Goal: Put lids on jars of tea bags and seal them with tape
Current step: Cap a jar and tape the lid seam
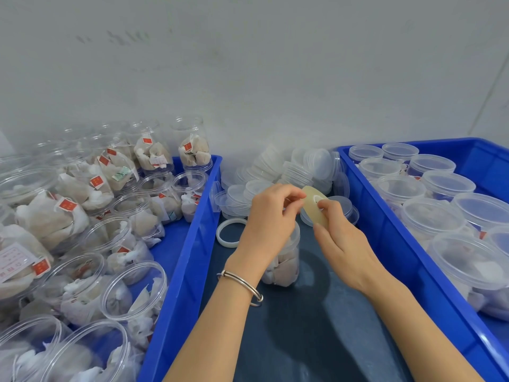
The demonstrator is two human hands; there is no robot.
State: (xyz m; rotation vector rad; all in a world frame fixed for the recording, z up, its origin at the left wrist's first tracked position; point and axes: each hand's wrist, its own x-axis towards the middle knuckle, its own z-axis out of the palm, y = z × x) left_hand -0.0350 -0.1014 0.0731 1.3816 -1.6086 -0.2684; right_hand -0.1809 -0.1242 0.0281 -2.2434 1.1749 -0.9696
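A blue crate [176, 271] at left holds open jars of tea bags [82, 282]; another blue crate [391, 230] at right holds lidded jars [446, 186]; between them on the dark worktop [303, 340] stands one jar [286, 260] beneath the hands, loose lids [289, 172] piled behind; the right hand [341, 241] grips the tape roll [314, 201]; the left hand [272, 216] pinches at its edge.

Red tags [67, 204] on tea bags and a white paper label [12, 261] at left carry print too blurred to read.

White bangle [230, 232] on dark tabletop [316, 340] (beside crates)
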